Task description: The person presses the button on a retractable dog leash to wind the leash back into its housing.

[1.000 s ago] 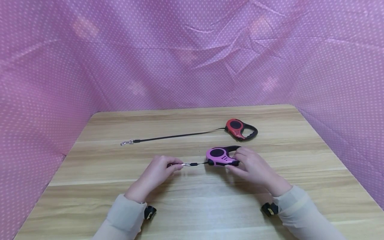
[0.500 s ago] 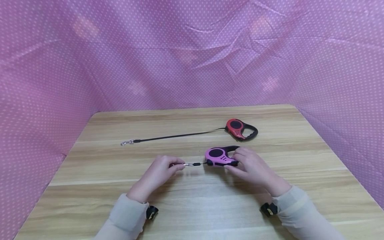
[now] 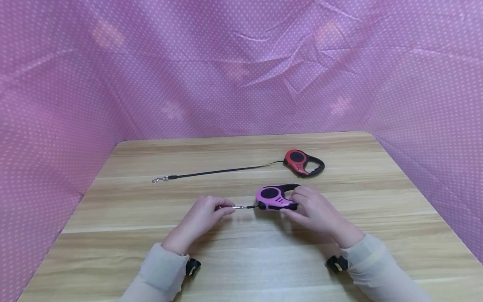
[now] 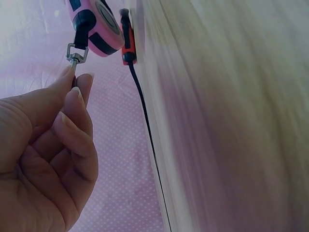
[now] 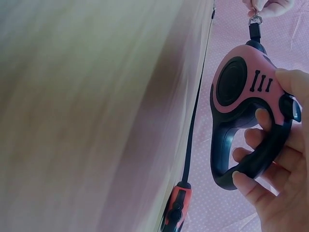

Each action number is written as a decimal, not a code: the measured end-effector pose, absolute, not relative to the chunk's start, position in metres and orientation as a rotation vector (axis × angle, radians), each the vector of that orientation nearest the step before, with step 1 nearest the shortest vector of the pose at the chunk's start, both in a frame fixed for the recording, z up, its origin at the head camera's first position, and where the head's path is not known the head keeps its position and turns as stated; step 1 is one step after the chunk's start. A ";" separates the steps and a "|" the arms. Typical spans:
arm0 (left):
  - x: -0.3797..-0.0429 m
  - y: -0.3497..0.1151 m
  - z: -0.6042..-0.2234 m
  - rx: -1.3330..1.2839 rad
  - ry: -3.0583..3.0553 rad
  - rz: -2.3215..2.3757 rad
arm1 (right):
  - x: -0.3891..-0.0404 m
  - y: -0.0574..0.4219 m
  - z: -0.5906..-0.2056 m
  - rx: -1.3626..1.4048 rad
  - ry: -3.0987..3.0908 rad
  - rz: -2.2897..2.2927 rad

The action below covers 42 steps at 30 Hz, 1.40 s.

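Note:
A pink and black retractable dog leash [image 3: 272, 197] is held above the table by my right hand [image 3: 313, 209], whose fingers curl through its black handle [image 5: 263, 154]. My left hand [image 3: 203, 216] pinches the metal snap hook [image 3: 240, 207] of that leash between thumb and fingertips; part of the hook is hidden by them. Only a short piece of black strap [image 5: 255, 32] shows between hook and casing. Farther back, a red and black retractable leash [image 3: 298, 161] lies on the table, its strap [image 3: 222, 171] drawn out leftward to a metal snap hook [image 3: 160, 179].
The light wooden table [image 3: 113, 247] spreads beneath both hands. Pink dotted cloth [image 3: 234, 84] hangs behind it and along both sides. A black device [image 3: 193, 266] sits at the left wrist, another black device [image 3: 336, 264] at the right wrist.
The left hand has shifted slightly right with the hook, and the right hand slightly left with the pink leash. The strap between them has shortened. The red leash has stayed put.

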<state>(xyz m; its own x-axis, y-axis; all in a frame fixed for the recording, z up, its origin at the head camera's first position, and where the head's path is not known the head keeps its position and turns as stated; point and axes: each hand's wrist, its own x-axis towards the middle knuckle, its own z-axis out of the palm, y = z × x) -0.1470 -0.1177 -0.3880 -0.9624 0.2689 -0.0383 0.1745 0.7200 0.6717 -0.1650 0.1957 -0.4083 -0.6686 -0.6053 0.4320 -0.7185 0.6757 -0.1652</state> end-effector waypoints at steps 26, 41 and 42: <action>-0.147 -0.117 -0.395 0.357 2.691 1.029 | -0.162 0.193 -0.410 1.065 -2.580 0.440; -0.146 -0.115 -0.395 0.330 2.709 0.971 | -0.161 0.188 -0.412 1.107 -2.600 0.404; -0.146 -0.115 -0.395 0.326 2.708 0.969 | -0.160 0.187 -0.412 1.107 -2.603 0.406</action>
